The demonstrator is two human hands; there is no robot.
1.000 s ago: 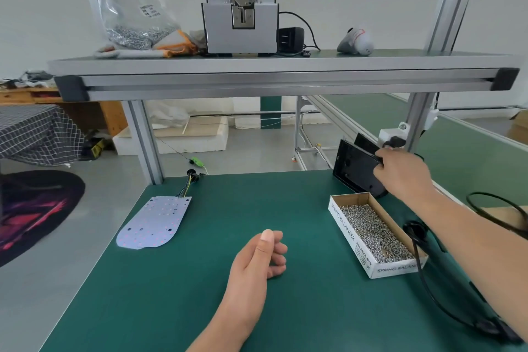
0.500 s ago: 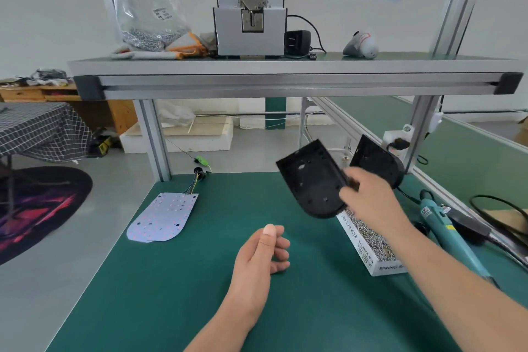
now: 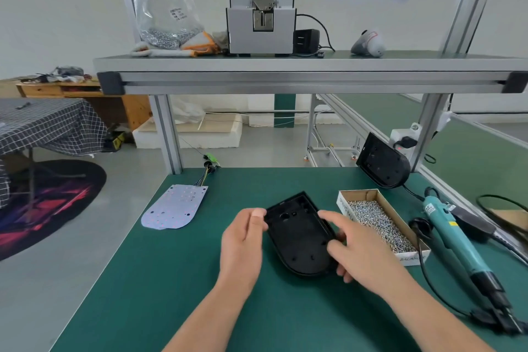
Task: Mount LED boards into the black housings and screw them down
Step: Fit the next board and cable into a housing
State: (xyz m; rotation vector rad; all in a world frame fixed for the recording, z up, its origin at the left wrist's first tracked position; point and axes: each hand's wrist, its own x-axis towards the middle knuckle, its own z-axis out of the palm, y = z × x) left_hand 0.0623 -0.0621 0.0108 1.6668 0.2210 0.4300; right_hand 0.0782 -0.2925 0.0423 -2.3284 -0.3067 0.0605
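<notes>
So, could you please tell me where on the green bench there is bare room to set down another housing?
Bare mat lies near-left, between the LED board and the left hand, and in the far middle, beyond the black housing. The right is crowded: screw box, screwdriver and a second housing leaning at the back.

Table (image 3: 171, 280), lower half of the frame.
- Centre: housing (image 3: 300, 237), gripped at its left edge by the left hand (image 3: 243, 243) and at its right edge by the right hand (image 3: 363, 248).
- Left, well apart: LED board (image 3: 174, 207), with wires at its far end.
- Right: box of screws (image 3: 380, 223); beyond it, the screwdriver (image 3: 454, 240).
- Far right corner: second housing (image 3: 383, 161), propped on edge by a post.

Shelf (image 3: 285, 66) above: bag (image 3: 165, 8) at left, machine (image 3: 261, 11) at centre.
</notes>
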